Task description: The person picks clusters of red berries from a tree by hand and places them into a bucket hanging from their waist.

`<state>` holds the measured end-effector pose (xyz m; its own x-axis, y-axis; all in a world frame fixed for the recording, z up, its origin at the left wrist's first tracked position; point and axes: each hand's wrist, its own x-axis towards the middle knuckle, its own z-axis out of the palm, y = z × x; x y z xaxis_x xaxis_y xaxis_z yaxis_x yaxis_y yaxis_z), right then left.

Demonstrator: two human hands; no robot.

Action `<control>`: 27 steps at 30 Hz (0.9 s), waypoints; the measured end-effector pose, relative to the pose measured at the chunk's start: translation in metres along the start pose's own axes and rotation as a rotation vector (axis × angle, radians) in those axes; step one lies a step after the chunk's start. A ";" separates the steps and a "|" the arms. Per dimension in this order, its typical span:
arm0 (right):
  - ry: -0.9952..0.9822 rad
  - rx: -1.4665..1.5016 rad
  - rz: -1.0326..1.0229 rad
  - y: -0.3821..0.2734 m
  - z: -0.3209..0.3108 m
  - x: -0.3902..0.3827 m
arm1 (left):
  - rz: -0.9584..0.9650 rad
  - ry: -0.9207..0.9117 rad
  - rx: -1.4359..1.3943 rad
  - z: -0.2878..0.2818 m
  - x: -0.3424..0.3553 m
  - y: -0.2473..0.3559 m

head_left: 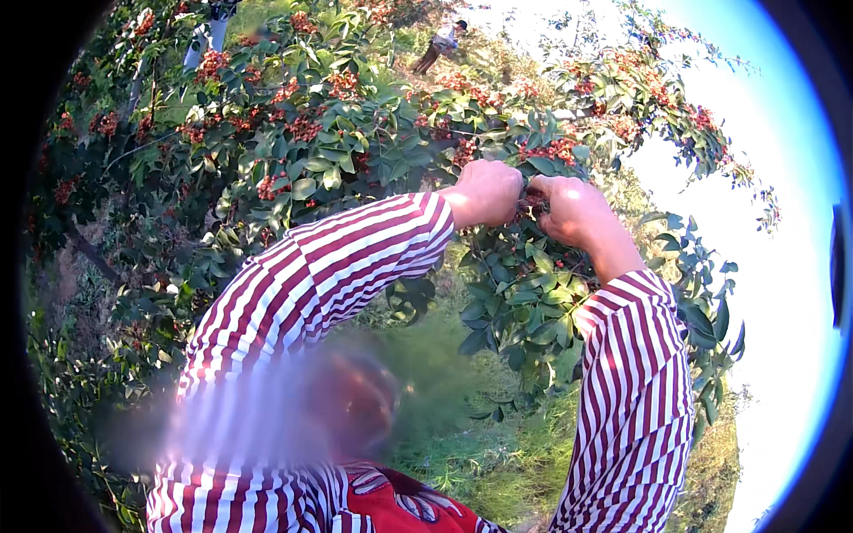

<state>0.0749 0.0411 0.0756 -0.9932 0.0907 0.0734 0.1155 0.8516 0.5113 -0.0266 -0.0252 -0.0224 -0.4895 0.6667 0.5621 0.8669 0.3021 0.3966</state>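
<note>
The curled right grip [571,211] holds bumpy red berries [533,207]

Here, between my left hand [490,191] and right hand [573,210] — a small dark-red cluster of round berries [533,207], partly hidden.

The 2 long sleeves [633,386] carry maroon and white stripes.

outdoors, sunlit | green grass [520,449] below | glaring sky [791,266] right, bluer rimward | distant person [439,44] at top
</note>
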 end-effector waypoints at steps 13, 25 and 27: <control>0.107 0.164 0.050 0.015 0.030 0.018 | -0.060 0.054 -0.093 0.002 -0.003 0.001; 0.102 0.780 0.410 0.051 0.026 0.027 | 0.032 0.236 -0.109 0.005 0.008 0.015; 0.111 0.686 0.397 0.058 0.031 0.031 | 0.009 0.154 -0.106 0.005 0.009 0.017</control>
<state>0.0502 0.1093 0.0807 -0.8686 0.4320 0.2428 0.3881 0.8976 -0.2090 -0.0156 -0.0107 -0.0140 -0.4978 0.5546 0.6668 0.8602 0.2176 0.4612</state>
